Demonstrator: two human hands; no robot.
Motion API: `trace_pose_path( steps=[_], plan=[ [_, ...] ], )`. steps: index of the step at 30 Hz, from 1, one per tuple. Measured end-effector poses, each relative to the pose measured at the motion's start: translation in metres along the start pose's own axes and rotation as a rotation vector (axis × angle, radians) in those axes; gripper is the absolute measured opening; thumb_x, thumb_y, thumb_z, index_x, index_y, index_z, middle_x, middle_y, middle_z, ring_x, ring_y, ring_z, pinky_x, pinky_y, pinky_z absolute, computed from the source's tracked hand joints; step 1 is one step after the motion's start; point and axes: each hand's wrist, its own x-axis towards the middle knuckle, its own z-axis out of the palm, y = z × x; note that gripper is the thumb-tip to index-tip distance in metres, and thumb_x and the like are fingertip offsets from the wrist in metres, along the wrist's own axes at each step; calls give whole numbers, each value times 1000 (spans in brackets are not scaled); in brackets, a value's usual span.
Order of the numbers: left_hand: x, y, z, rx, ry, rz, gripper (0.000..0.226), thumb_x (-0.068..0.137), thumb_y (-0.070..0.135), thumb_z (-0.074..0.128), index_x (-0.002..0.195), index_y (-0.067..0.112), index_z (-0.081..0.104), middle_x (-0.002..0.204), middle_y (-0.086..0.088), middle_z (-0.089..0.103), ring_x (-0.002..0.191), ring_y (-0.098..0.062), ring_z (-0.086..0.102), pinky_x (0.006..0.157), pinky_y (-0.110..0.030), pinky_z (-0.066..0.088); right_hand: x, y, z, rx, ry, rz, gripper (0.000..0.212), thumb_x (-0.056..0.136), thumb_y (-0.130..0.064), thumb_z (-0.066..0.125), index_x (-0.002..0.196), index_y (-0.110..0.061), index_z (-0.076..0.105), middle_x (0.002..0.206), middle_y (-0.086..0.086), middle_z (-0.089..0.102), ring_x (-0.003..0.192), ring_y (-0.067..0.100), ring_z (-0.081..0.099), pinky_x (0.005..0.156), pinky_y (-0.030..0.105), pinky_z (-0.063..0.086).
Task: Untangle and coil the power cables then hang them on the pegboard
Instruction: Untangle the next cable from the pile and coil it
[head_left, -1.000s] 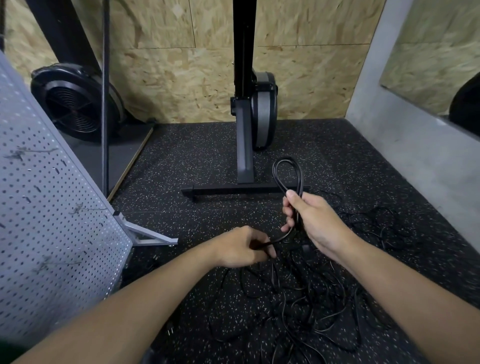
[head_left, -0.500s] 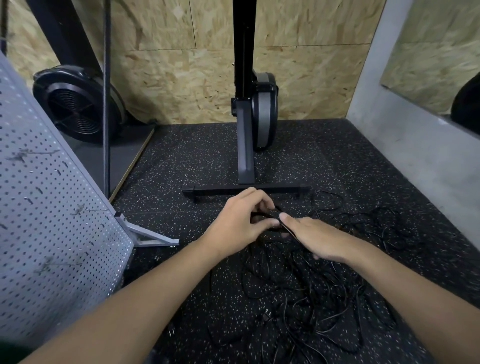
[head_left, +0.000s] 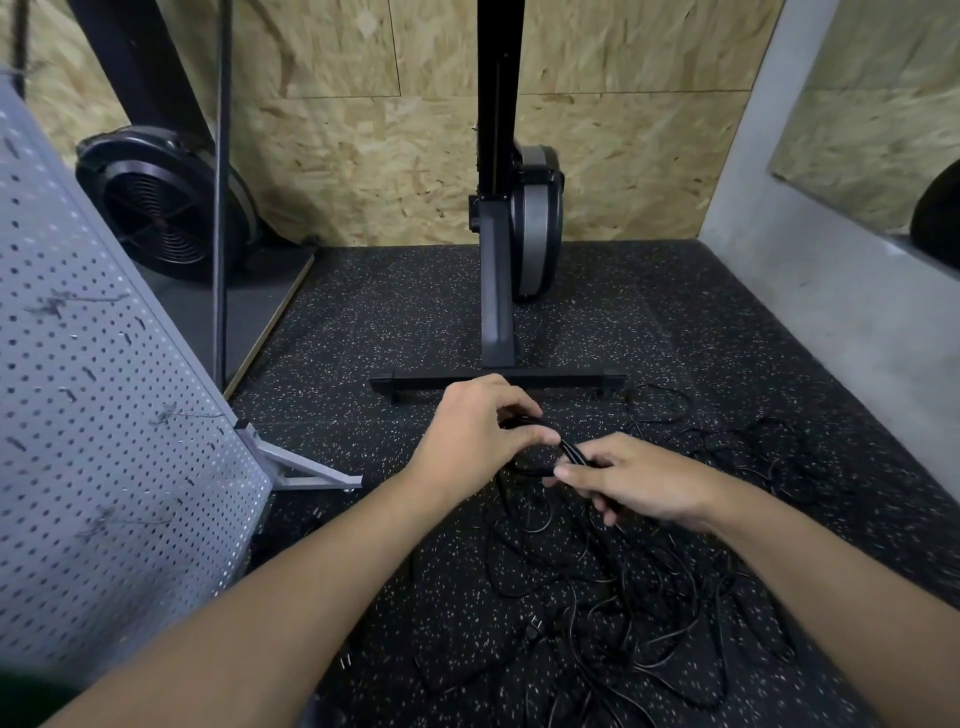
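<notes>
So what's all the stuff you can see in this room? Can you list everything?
Pegboard: one, light grey, stands at the left on a metal foot.
Cable heap: one tangle, black, on the floor below the hands; number of cables unclear.
Held cable: one, black, looped between both hands.
Exercise machine: one, black and grey, upright at the back middle.
Fan wheel: one, black, back left.
Floor: one, black with pale speckles.
Back wall: one, tan chipboard.
Side wall: one, grey, at the right.
Left hand: one, grips the held cable's loop.
Right hand: one, pinches the held cable.
</notes>
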Motion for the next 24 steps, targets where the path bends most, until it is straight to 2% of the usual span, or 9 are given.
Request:
trace_pose_path(
  steps=[2,4,7,11,15,17,19,21,24],
  plan=[
    [1,1,-2,-19,-23,-20,27,73,49,89,88,27,83,90,13,70,88,-3,65,82,-29,54,0,2,-3,33,-27,-4,20,103,-40,62,94,-29,77,81,-5,59,74,11,60,75,31,58],
    [2,0,-5,-2,-80,-45,26,71,52,89,81,29,82,86,13,70,85,-4,65,80,-36,55,-1,5,-6,-2,-61,7,22,99,-44,66,103,-26,78,82,-5,63,76,11,64,81,37,60],
    [1,-3,-8,-36,-149,-62,27,72,52,89,79,27,82,83,12,74,83,-5,67,79,-36,55,-2,6,-8,-68,-75,5,34,98,-48,65,108,-18,77,79,-8,65,74,10,65,80,37,60],
    [-2,-11,-15,-160,-237,-181,34,86,63,72,95,32,83,96,17,78,95,2,70,96,-36,56,-4,2,-12,-77,-31,-51,22,101,-42,63,102,-25,79,81,-7,66,71,7,63,73,28,58],
    [-6,-13,-17,-571,-358,-429,50,103,61,47,118,23,77,117,5,78,112,-18,73,108,-45,52,-4,2,-19,-67,88,-77,20,101,-45,62,97,-35,79,97,4,75,72,11,65,81,41,60],
    [-6,-12,-15,-653,-416,-506,48,105,54,49,124,17,73,120,-1,77,109,-28,74,104,-47,55,-5,1,-17,-122,116,-75,20,101,-48,60,98,-37,77,101,5,75,72,11,67,84,47,60],
    [-6,-10,-13,-634,-424,-499,44,106,47,54,121,9,70,119,-10,76,102,-29,74,101,-50,58,-6,-1,-16,-190,165,-52,22,103,-48,58,97,-37,76,96,4,75,68,9,70,78,41,60],
    [-4,-10,-11,-625,-357,-467,36,105,38,58,117,5,70,118,-17,73,98,-31,74,94,-50,62,-8,-5,-15,-279,247,-17,22,105,-47,54,97,-37,73,87,-2,73,65,8,72,67,27,53],
    [-3,-8,-7,-619,-253,-439,24,106,26,60,111,6,73,110,-19,73,96,-33,75,82,-44,65,-6,-5,-5,-231,316,9,21,106,-42,54,93,-35,69,80,-5,71,66,10,73,71,34,61]
  ],
)
